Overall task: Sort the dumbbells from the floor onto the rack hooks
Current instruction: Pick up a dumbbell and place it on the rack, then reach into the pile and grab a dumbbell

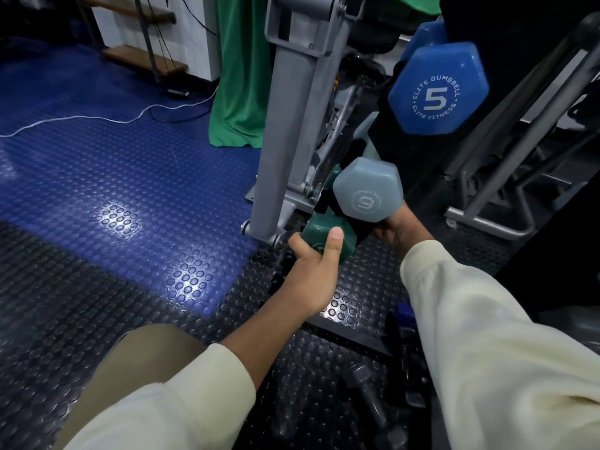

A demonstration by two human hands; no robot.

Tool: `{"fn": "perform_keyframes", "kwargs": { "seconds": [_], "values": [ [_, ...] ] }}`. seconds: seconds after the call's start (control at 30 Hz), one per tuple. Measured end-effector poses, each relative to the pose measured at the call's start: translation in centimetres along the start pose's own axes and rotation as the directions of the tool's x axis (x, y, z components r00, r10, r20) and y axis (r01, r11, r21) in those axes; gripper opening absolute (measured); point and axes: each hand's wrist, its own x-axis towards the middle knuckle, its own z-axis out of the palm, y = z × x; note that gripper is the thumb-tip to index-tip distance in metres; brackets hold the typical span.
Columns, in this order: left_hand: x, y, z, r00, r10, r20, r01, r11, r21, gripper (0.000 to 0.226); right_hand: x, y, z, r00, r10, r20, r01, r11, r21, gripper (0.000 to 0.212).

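1. The left hand (313, 264) has its fingers wrapped over the end of the green dumbbell (324, 237), low against the black rack (519, 76).
2. The right hand (401, 227) grips under the grey dumbbell (368, 193), just below the blue 5 dumbbell (438, 89) already hung.
3. Step in hand: seating both.
4. Next, probably: settle each handle into its hook, then let go.

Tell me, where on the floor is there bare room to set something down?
The blue floor left of the grey post is bare apart from a white cable. Near the black rack it is crowded: both hands, three dumbbells, and dark dumbbells between the sleeves.
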Motion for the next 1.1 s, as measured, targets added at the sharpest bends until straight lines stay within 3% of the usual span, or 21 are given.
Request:
{"fn": "perform_keyframes", "kwargs": {
  "seconds": [0.1, 0.2, 0.27, 0.37, 0.6, 0.93, 1.1],
  "values": [
    [-1.3, 0.3, 0.7, 0.998, -0.041, 0.037, 0.039, 0.998, 0.052, 0.123, -0.7, 1.3, -0.7, 0.999, -0.008, 0.050, 0.007, 1.000, 0.006, 0.017],
    [-1.8, 0.1, 1.3, 0.994, -0.099, 0.048, 0.096, 0.993, 0.066, 0.125, -2.4, 3.8, -2.7, 0.999, 0.021, 0.027, -0.021, 0.999, 0.031, 0.035],
    [-1.7, -0.7, 2.1, 0.974, -0.163, 0.157, 0.148, 0.984, 0.103, 0.127, -3.9, 5.5, -4.4, 0.996, 0.088, -0.028, -0.087, 0.996, 0.021, 0.047],
    [-1.7, -1.6, 3.6, 0.939, -0.193, 0.284, 0.121, 0.960, 0.254, 0.123, -6.4, 8.0, -6.9, 0.984, 0.156, -0.090, -0.162, 0.984, -0.074, 0.046],
    [-1.0, -2.3, 6.7, 0.930, -0.140, 0.339, -0.045, 0.873, 0.485, 0.105, -12.1, 12.9, -11.4, 0.955, 0.229, -0.186, -0.246, 0.966, -0.074, 0.032],
    [1.0, -3.9, 11.7, 0.917, -0.141, 0.372, -0.152, 0.740, 0.655, 0.099, -19.0, 20.0, -16.9, 0.895, 0.319, -0.311, -0.331, 0.944, 0.017, 0.039],
    [0.6, -4.0, 14.2, 0.898, -0.168, 0.406, -0.188, 0.688, 0.701, 0.078, -21.4, 22.3, -18.3, 0.870, 0.355, -0.343, -0.379, 0.925, -0.004, 0.036]
  ]
}}
